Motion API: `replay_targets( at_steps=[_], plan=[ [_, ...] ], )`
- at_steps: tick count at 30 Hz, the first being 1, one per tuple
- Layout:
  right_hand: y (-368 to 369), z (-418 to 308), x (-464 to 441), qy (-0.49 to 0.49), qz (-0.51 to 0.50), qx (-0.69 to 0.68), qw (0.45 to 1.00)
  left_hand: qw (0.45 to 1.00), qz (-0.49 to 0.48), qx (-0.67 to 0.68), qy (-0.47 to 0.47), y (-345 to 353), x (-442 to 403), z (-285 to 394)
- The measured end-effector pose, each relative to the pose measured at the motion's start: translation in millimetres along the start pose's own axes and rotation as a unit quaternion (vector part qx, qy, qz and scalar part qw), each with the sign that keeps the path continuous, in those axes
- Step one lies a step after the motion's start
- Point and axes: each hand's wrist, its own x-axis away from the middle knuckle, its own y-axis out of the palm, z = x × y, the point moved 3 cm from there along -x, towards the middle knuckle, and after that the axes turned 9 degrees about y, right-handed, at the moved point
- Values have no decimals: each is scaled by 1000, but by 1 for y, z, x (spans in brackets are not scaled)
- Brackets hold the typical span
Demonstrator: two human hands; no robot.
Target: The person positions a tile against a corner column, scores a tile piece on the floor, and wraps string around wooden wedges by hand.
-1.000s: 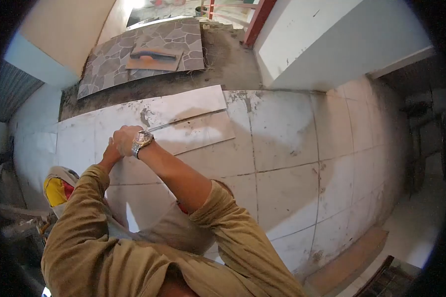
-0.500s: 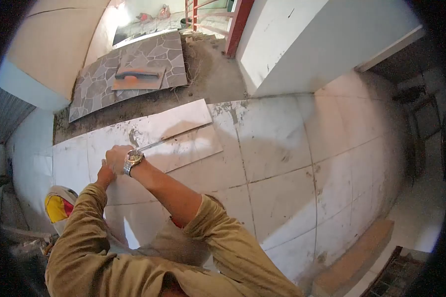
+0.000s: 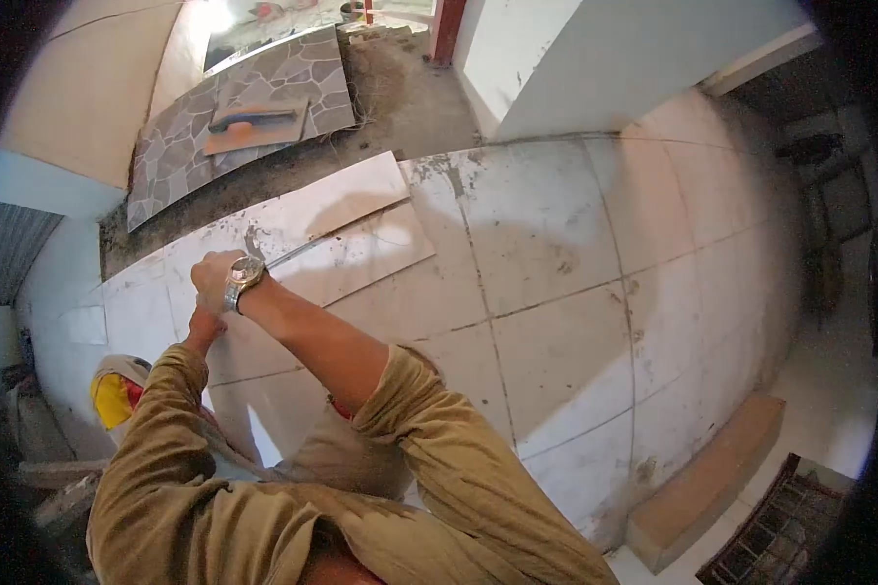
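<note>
My right hand [image 3: 215, 277], with a metal watch [image 3: 246, 270] on the wrist, is closed in a fist above the white floor tiles. Just below it my left hand [image 3: 205, 327] is partly covered, its fingers curled. Whatever the two hands grip is hidden by them. A thin metal rod [image 3: 307, 250] shows beyond the watch, running right along the seam between a white tile strip [image 3: 356, 190] and a wider white tile piece [image 3: 385, 249]. Dark specks lie on both pieces.
A stone-patterned tile [image 3: 180, 146] lies at the back, bearing a trowel with a dark handle [image 3: 254, 119]. Bare, rough ground [image 3: 400, 97] lies beside it. A white wall [image 3: 605, 58] stands right, a brown block [image 3: 707, 483] lower right. A yellow-and-red bag [image 3: 115, 400] is by my left elbow.
My view has tilted down, so the floor and tiles sit higher in the picture. Both hands stay close together at nearly the same spot by the tile pieces.
</note>
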Motion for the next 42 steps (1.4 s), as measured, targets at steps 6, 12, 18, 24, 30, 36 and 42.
replay_targets(
  at_steps=[6,12,18,24,30,36,42],
  plan=[
    [0,3,0,4,-24,-8,1000,999,-10,-28,16,-2,3,-2],
    [-7,3,2,11,-23,7,1000,981,88,150,-82,31,2,-27],
    [-12,0,8,12,-11,-11,1000,980,24,95,-172,-14,17,4],
    [-11,-1,2,-7,9,9,1000,991,92,62,-69,-25,12,12],
    [-2,2,-10,18,-9,29,999,966,1,125,-224,-1,12,-3],
    [14,-3,-20,-9,66,48,997,951,82,251,-160,13,-4,-15],
    [-1,-9,-18,-14,6,27,1000,948,90,298,-68,28,-4,-14]
  ],
)
